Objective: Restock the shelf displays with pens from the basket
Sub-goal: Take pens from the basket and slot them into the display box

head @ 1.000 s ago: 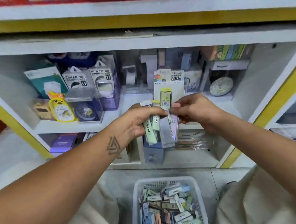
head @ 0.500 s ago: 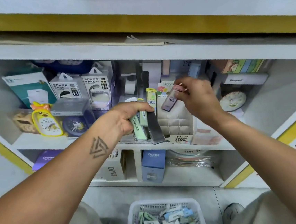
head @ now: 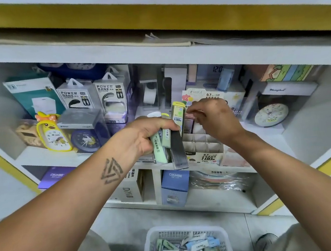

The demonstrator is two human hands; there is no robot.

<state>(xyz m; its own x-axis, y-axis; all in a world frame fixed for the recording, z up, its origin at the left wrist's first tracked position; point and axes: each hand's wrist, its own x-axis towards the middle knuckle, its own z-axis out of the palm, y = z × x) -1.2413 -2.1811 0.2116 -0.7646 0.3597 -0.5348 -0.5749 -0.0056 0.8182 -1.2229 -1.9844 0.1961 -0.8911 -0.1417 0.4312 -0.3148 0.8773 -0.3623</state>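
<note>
My left hand (head: 141, 136) grips a bundle of slim pen packs (head: 170, 145), green, dark and yellow-topped, held upright in front of the middle shelf. Just right of it, my right hand (head: 214, 118) hovers over a white cardboard display box (head: 205, 144) with several small compartments. Its fingertips pinch the top of a purple pack (head: 188, 124) that stands in a back-left compartment. The white plastic basket (head: 151, 240) sits on the floor below, holding several more packs (head: 194, 248).
Power bank boxes (head: 95, 95) and a yellow duck clock (head: 53, 134) stand left on the shelf. A round clock (head: 268, 115) stands at the right. A blue box (head: 175, 187) sits on the lower shelf. A shelf board overhangs above.
My right hand pulled a purple pack from the bundle, carried it right and lowered it into the display box. My left hand rose slightly with the bundle.
</note>
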